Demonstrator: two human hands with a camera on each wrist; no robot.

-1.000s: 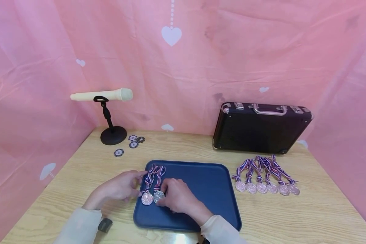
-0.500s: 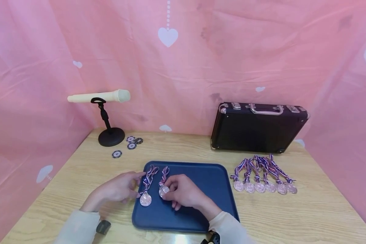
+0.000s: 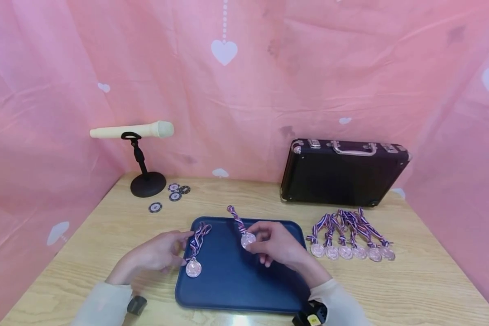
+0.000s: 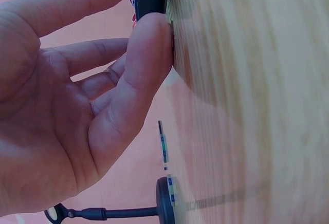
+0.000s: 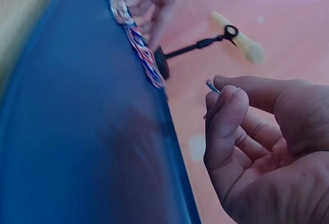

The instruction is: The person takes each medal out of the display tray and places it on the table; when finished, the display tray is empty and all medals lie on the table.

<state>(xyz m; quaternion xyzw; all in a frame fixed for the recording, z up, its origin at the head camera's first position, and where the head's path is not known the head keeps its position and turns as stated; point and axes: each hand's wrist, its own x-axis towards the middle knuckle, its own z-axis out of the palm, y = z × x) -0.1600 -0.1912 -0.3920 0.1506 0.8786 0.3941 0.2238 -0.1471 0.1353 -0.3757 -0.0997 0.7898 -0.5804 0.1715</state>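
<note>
- Head view:
  - Shifted since a second ago: right hand up and rightward from beside the first medal, now pinching the lifted medal above the middle of the tray, ribbon trailing toward the far edge.
  - Unmoved: left hand, fingers relaxed, resting at the near-left edge of the tray, fingertips just beside the placed medal.
  - Progress, by judgement: one medal laid flat at the left of the tray, a second in the air and not set down, a row of spare medals waiting on the surface to the right; early stage, most left to do.
  - Materials: tray dark blue, smooth, matte plastic with rounded corners; medals round, shiny, pinkish metal on striped woven ribbons; surface pale wood grain.
  - Elsewhere: hard black case with metal latches at far right; cream microphone on a black stand and a few poker chips at far left; wrinkled pink cloth behind.
- Left wrist view:
  - Open palm, fingers loosely spread, thumb against the dark rim of the tray; wood grain alongside.
- Right wrist view:
  - Thumb and forefinger pinched on a sliver of the medal; smooth blue tray below, placed medal at its far edge.
</note>
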